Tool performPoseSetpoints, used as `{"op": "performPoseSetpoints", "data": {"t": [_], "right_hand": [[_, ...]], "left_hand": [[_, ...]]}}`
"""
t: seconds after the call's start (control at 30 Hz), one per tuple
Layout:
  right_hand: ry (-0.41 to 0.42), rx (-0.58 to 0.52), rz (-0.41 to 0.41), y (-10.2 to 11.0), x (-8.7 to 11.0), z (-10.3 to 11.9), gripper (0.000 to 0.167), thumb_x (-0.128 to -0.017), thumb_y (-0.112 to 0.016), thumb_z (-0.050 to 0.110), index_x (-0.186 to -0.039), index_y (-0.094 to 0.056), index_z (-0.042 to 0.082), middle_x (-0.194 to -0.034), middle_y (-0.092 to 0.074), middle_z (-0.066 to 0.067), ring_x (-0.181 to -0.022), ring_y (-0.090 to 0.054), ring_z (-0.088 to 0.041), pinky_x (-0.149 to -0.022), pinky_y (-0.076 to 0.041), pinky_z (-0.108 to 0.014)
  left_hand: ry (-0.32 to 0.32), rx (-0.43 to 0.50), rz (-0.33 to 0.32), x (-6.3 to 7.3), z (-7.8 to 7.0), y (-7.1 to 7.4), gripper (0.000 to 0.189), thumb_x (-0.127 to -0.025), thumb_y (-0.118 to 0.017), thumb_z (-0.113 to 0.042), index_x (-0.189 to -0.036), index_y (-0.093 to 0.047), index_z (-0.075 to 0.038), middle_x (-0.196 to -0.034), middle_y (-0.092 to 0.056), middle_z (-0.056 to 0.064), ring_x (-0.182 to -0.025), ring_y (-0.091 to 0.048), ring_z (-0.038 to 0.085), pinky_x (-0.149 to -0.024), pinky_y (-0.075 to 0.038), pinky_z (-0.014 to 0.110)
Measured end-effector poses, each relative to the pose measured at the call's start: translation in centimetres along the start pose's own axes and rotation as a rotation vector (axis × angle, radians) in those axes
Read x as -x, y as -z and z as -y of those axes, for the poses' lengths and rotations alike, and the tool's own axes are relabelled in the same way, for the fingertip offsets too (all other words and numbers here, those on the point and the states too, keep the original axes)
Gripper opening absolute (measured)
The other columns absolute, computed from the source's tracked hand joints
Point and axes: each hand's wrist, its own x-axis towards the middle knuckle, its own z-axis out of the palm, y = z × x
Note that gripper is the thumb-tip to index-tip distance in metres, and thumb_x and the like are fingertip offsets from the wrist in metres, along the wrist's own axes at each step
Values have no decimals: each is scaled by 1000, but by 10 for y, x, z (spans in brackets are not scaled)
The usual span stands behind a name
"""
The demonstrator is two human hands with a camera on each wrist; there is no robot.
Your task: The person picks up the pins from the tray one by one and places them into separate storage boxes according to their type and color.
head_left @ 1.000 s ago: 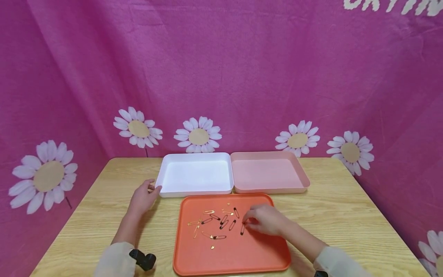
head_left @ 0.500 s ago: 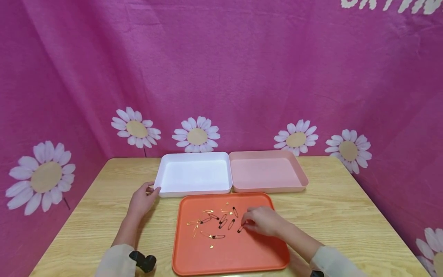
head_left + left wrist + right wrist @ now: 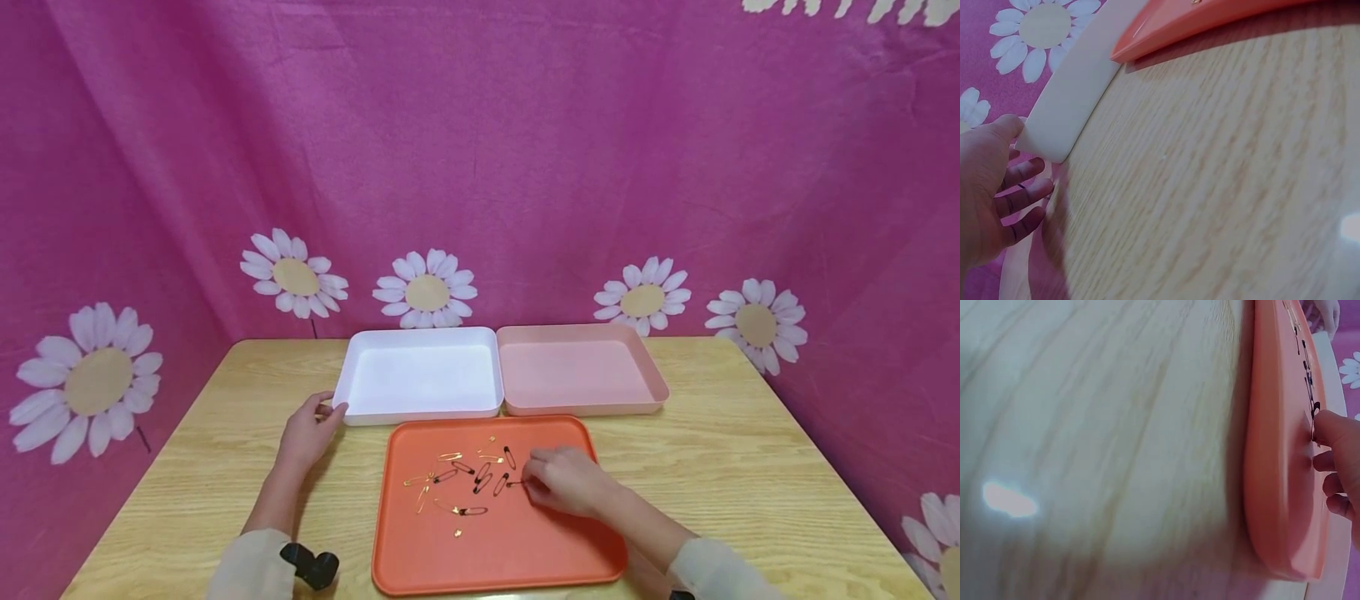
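Observation:
My right hand is over the orange tray, thumb and fingertips pinching a black safety pin whose dark end points left. Several more black safety pins and gold safety pins lie scattered on that tray to its left. In the right wrist view, the right hand has its thumb at the pin, other fingers curled beneath. My left hand rests at the near left corner of the white tray. In the left wrist view, its thumb touches the rim and the other fingers are loosely spread below.
A pink tray stands against the right side of the white tray, both behind the orange one. All are on a wooden table. A magenta curtain with daisies hangs behind and at the sides.
The black safety pin at my right fingertips has swung from nearly upright to almost level, and the right hand has edged left. My left hand stays at the white tray's corner.

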Motion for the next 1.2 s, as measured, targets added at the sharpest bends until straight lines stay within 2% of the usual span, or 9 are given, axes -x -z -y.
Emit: {"op": "performPoseSetpoints", "data": {"t": [0.3,0.57,0.7,0.87,1.2], "right_hand": [[-149,-204,-39,-2,1,0,5,-84,-64,19,-80,-65,16,-75,-55,11,-63,-45,0,-59,-40,-16],[-269,-302,-26,10,-5,-7,3,-81,-66,17,-83,-66,14,-72,-54,12,-67,-45,-2,-61,-40,-17],[-262,-286,-64,16,-9,-12,4,-81,-64,17,-79,-65,13,-69,-53,12,-66,-45,-3,-60,-39,-17],[-248,-247,-131,25,-15,-21,3,-79,-64,15,-76,-64,17,-68,-52,9,-64,-44,-3,-58,-38,-18],[-274,-277,-154,44,-38,-32,3,-79,-62,13,-76,-62,14,-69,-55,3,-63,-46,-6,-60,-39,-21]], "left_hand": [[-22,52,-25,2,1,-2,53,-96,-50,-35,-139,-39,-6,-115,-56,22,-106,-54,33,-91,-42,44],[-22,94,-37,1,6,-5,53,-96,-49,-37,-139,-40,-8,-118,-55,22,-108,-52,33,-94,-40,45],[-6,117,-27,1,8,-7,55,-96,-47,-40,-141,-38,-10,-121,-53,21,-111,-49,31,-96,-39,44],[-17,125,-42,0,9,-9,54,-96,-46,-41,-140,-39,-10,-119,-54,19,-107,-50,29,-92,-39,40],[-6,126,-39,1,10,-10,56,-97,-44,-42,-142,-36,-10,-121,-53,20,-108,-49,29,-93,-39,43]]}}
